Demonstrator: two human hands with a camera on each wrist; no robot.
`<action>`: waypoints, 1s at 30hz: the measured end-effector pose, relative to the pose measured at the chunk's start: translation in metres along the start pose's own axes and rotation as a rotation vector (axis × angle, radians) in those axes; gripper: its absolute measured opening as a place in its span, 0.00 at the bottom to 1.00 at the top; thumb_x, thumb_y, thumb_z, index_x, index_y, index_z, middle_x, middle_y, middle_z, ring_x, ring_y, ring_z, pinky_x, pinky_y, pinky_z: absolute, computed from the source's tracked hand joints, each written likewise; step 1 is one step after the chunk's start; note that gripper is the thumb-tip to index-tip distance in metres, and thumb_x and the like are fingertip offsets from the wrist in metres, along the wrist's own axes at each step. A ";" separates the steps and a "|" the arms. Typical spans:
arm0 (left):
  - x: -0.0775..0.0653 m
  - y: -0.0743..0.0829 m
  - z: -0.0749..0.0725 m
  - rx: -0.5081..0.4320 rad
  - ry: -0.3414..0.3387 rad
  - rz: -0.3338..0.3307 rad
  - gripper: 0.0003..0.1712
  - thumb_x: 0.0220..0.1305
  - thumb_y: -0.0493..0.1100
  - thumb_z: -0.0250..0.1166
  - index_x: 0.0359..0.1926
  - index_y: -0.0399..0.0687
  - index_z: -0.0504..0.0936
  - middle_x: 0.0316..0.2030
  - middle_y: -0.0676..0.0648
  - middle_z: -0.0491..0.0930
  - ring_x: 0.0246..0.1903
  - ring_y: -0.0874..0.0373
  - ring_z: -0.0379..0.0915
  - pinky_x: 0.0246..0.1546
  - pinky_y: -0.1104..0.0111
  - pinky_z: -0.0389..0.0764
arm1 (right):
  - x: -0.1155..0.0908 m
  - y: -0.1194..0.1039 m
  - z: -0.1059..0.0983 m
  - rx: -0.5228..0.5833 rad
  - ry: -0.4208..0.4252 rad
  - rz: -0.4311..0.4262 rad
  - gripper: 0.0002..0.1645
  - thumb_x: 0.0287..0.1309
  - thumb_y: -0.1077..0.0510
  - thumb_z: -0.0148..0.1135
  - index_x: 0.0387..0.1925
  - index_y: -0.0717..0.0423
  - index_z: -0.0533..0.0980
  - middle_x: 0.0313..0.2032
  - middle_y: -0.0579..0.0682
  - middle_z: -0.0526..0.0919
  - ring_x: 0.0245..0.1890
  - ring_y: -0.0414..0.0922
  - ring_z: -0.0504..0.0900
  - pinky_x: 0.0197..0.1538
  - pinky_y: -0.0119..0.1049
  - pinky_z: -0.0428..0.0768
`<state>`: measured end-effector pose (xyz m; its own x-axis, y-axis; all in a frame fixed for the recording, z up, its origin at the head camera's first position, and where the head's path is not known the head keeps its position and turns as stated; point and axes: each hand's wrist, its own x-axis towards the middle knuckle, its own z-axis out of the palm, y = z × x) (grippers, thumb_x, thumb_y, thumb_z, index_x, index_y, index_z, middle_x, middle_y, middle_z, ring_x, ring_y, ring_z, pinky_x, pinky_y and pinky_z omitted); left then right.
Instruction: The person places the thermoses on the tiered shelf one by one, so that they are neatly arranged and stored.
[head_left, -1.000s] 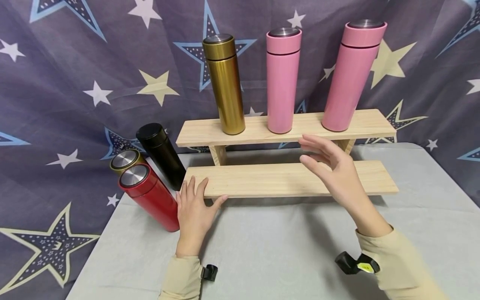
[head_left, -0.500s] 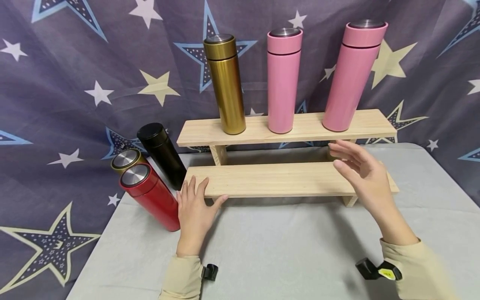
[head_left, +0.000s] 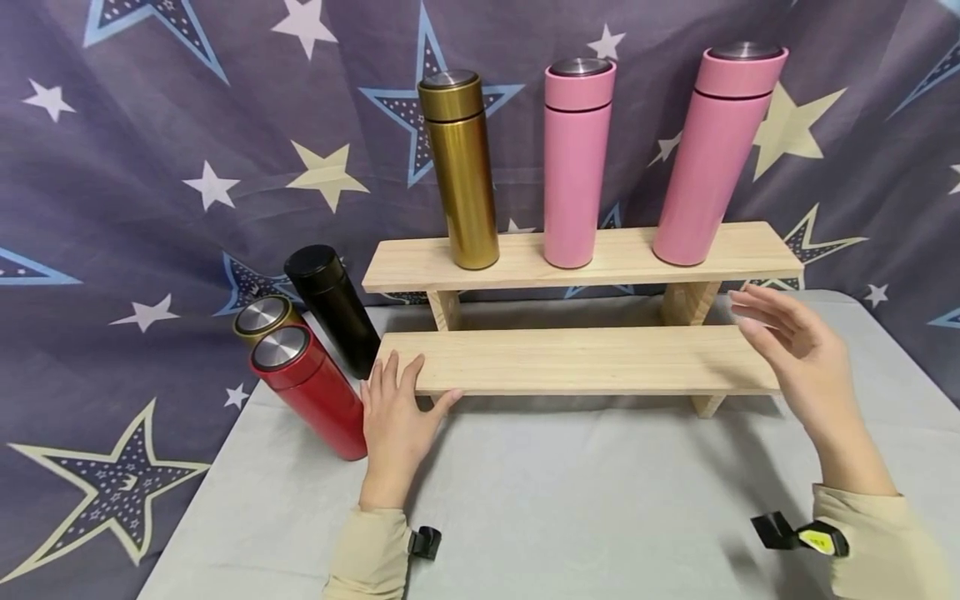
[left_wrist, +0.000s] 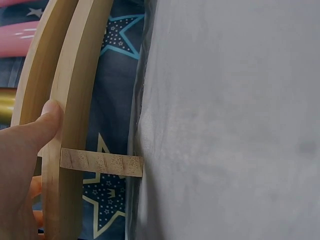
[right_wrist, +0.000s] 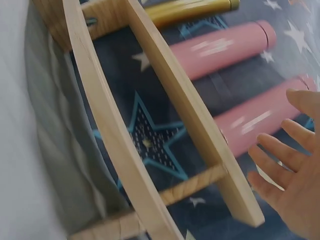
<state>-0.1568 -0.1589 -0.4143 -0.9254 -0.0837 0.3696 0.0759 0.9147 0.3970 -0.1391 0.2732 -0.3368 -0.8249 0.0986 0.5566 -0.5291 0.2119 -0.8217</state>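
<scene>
So the big change over that last second was the right hand [head_left: 817, 371]. It had been over the lower plank [head_left: 562, 360], and it slid sideways until it was out at the right end of the stand [head_left: 686, 304]. It was empty, fingers loosely extended with the thumb apart from them, and in the wrist view it looked clear of the wood.

Left hand [head_left: 397, 429] basically didn't budge: fingers spread over the left end of that plank, thumb at the front edge, touching it without lifting anything. The stand stayed put on the grey surface [head_left: 570, 492] too.

My read is that the work had come down to the stand itself, one hand at each end, since neither hand had a bottle. Nothing else moved: gold bottle [head_left: 463, 183], middle pink bottle [head_left: 576, 175] and right pink bottle [head_left: 716, 167] stood on the upper plank [head_left: 626, 250], while the black bottle [head_left: 337, 317], red bottle [head_left: 322, 404] and a second gold one [head_left: 264, 315] were grouped left of it.
</scene>
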 end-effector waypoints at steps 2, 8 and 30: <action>0.000 0.000 0.000 0.001 0.008 0.005 0.46 0.53 0.69 0.70 0.66 0.48 0.74 0.70 0.33 0.61 0.73 0.38 0.47 0.71 0.42 0.45 | -0.001 0.004 -0.006 0.031 0.009 -0.001 0.25 0.64 0.74 0.56 0.63 0.66 0.73 0.52 0.45 0.84 0.53 0.38 0.80 0.57 0.22 0.71; -0.001 0.000 0.001 0.001 0.009 0.009 0.45 0.53 0.70 0.68 0.66 0.49 0.74 0.70 0.34 0.61 0.73 0.39 0.47 0.71 0.42 0.44 | -0.005 0.016 -0.019 0.104 0.034 0.027 0.25 0.63 0.75 0.56 0.62 0.67 0.73 0.50 0.45 0.85 0.52 0.37 0.81 0.56 0.21 0.71; -0.001 0.000 0.001 0.006 0.011 0.008 0.46 0.53 0.69 0.69 0.66 0.49 0.74 0.70 0.34 0.61 0.73 0.38 0.47 0.71 0.42 0.45 | -0.013 0.058 -0.054 -0.262 0.118 0.243 0.25 0.68 0.61 0.60 0.65 0.50 0.73 0.47 0.26 0.81 0.50 0.23 0.76 0.51 0.14 0.67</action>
<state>-0.1560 -0.1586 -0.4156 -0.9206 -0.0810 0.3821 0.0806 0.9178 0.3888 -0.1482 0.3370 -0.3847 -0.8833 0.2850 0.3722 -0.2392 0.4088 -0.8807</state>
